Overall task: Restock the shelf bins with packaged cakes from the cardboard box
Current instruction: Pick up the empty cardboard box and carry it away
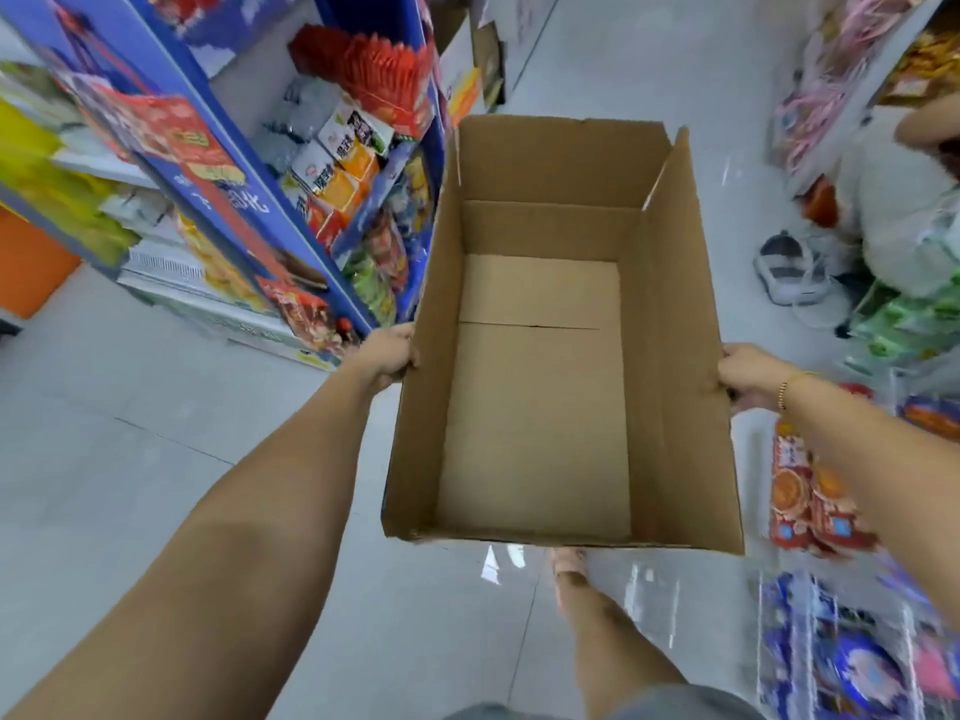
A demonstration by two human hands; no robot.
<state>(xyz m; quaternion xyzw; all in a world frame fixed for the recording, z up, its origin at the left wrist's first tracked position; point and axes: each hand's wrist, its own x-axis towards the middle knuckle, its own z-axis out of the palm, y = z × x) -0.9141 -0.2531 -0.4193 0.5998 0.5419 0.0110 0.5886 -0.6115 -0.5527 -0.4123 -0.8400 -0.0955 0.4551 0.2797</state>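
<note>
Both hands are on the cardboard box (pixel 675 356), and it's up in the air over the grey tiled floor (pixel 130 433), held out in front with its open top facing the camera. The left hand (pixel 387 356) clamps the left wall near its middle, fingers (pixel 410 358) curled over the top edge. The right hand (pixel 745 376) grips the right wall the same way, hooked round the rim, with a gold bracelet (pixel 789 387) on that wrist. Inside, the bare cardboard bottom shows, one seam running across it. Off to the left stands a blue display rack (pixel 249 200) packed with bright snack packets. Down on the right, just beside the box, red packaged cakes (pixel 810 491) lie stacked, with blue packs (pixel 841 662) nearer the camera, both blurred. Far right, another person crouches by the shelves, a white shoe (pixel 789 272) on the floor. Below the box, the carrier's own bare leg (pixel 608 631) shows.
</note>
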